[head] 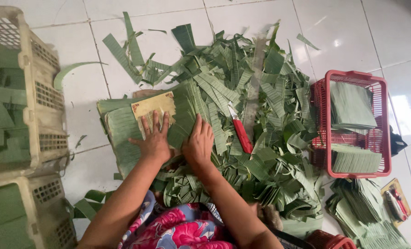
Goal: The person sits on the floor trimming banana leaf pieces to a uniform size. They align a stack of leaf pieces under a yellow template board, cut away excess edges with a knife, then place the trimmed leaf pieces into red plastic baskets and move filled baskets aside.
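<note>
My left hand (154,138) lies flat, fingers spread, on a yellowish card template (153,107) that rests on a stack of green banana leaves (122,127). Beside it, my right hand (199,143) presses palm down on the leaf stack's right part, fingers together. Neither hand holds anything. A red-handled knife (239,130) lies just right of my right hand on a heap of green leaf trimmings (261,115).
Two beige plastic crates (35,106) with leaves stand at the left. A red basket (353,124) with cut leaf sheets sits at the right. More cut sheets (362,212) and a small stapler on a card (396,203) lie at the lower right. White tiled floor.
</note>
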